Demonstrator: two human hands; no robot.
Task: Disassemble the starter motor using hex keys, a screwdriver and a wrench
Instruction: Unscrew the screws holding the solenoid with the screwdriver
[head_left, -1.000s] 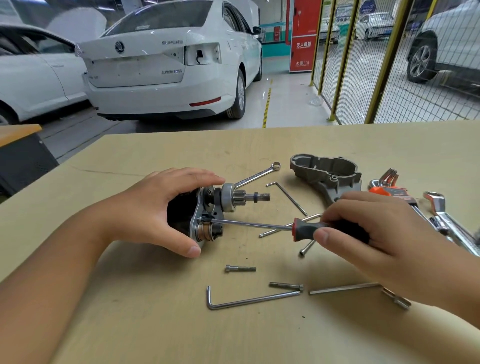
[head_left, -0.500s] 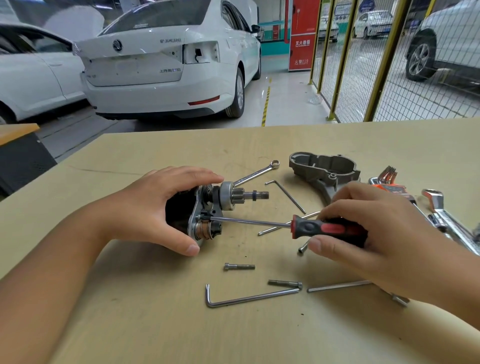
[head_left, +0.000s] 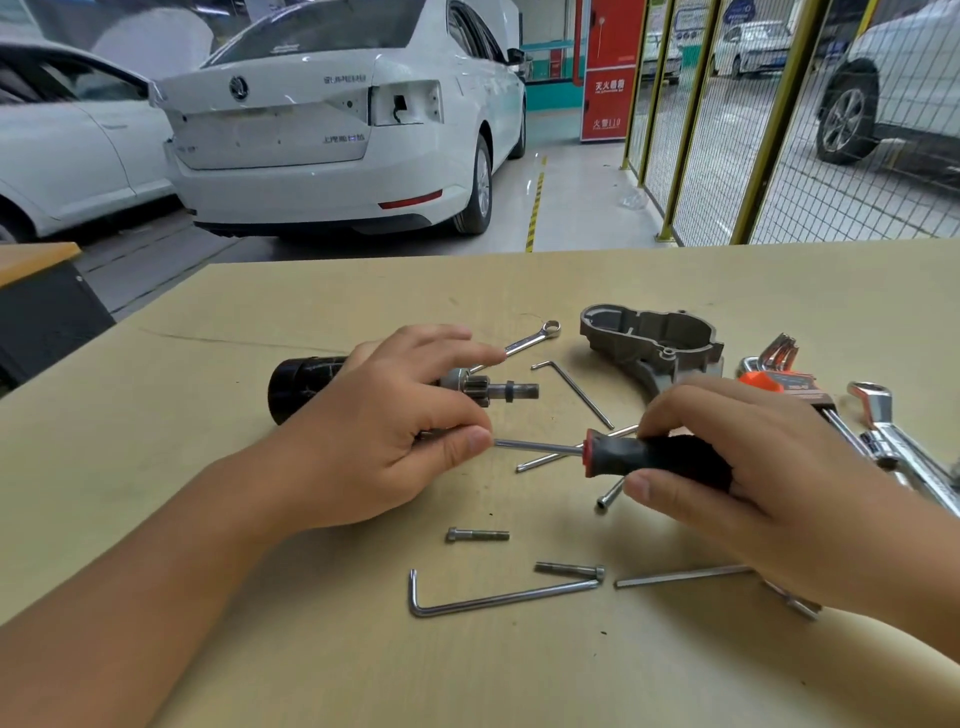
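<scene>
The starter motor (head_left: 301, 387) lies on its side on the tan table (head_left: 260, 597), black body to the left, pinion shaft (head_left: 511, 389) pointing right. My left hand (head_left: 389, 426) grips its front end, covering the plate; thumb and fingers curl round it. My right hand (head_left: 753, 478) holds the black-and-red screwdriver (head_left: 623, 457) by the handle. Its metal shaft runs left, and its tip is hidden behind my left thumb. The removed grey housing (head_left: 649, 343) lies at the back right.
Loose bolts (head_left: 478, 535) (head_left: 569, 569), a large hex key (head_left: 493, 597), a thin hex key (head_left: 576, 392) and a small wrench (head_left: 530, 340) lie around the motor. A hex key set (head_left: 784, 384) and a big spanner (head_left: 893, 441) lie right. Cars stand beyond the table.
My left hand slid right along the motor, uncovering the black body and now covering the front plate. The screwdriver stays pointed at the plate.
</scene>
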